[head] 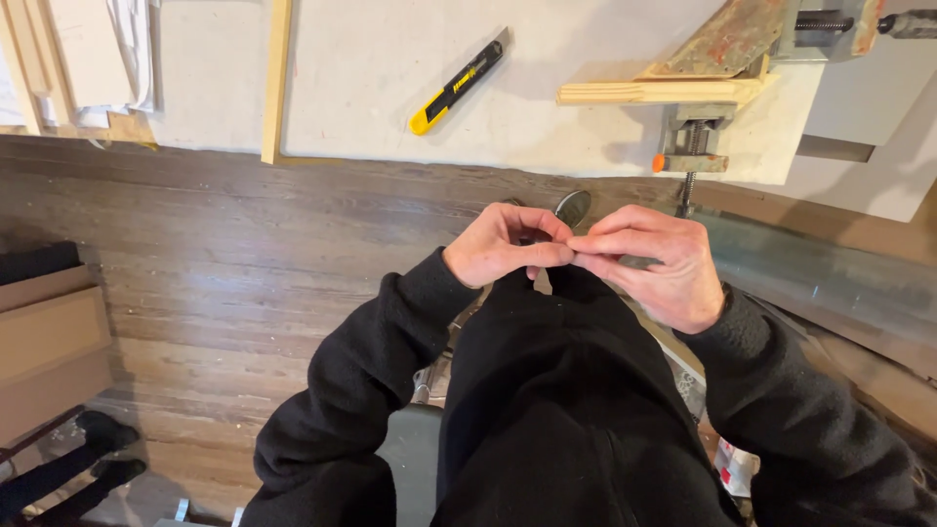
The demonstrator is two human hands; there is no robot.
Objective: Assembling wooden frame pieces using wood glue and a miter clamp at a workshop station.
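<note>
Above the black-clad lap, the left hand [503, 246] and right hand [656, 263] meet, fingertips pinched together on something too small to identify. Beyond, a yellow utility knife [457, 83] lies on the pale surface [371, 107], a clamp [691, 146] gripping its edge.

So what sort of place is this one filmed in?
Probably a home woodworking or framing space: a yellow-and-black utility knife lies on a pale work board, and a metal screw clamp holds pale wooden strips at its edge.
</note>
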